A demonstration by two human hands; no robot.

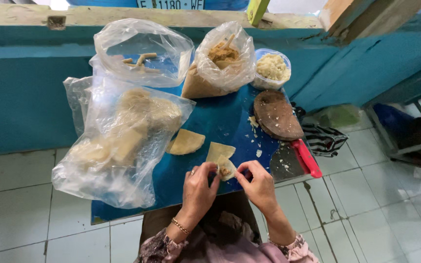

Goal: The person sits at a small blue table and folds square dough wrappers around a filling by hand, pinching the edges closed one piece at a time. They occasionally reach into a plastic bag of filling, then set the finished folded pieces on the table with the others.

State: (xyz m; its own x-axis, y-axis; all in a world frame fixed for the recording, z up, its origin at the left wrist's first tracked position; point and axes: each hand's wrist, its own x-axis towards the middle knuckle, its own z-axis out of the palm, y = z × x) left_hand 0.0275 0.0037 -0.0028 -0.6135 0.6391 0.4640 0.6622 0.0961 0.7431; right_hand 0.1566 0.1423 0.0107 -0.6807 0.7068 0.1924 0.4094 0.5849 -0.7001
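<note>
Both hands working one wrapper at the near edge of the blue table. Left hand is curling partly closed, fingertips pinching the wrapper's left edge; ring on one finger, bracelet at the wrist. Right hand is also curling, thumb and forefinger pinching the right edge. Wrapper is being held folded around a bit of brownish filling, just above the table surface.

A second flat wrapper is lying just beyond it, touching or nearly so. A third wrapper is sitting to the left of that, beside the big clear bag holding a stack of wrappers at left. At the far side: a bag with a few pale sticks, a bag of brown filling to its right, then a tub of white crumbly stuff. A round wooden board is sitting at the right, red-handled knife lying at the right near corner. White crumbs are scattered between board and wrappers.
</note>
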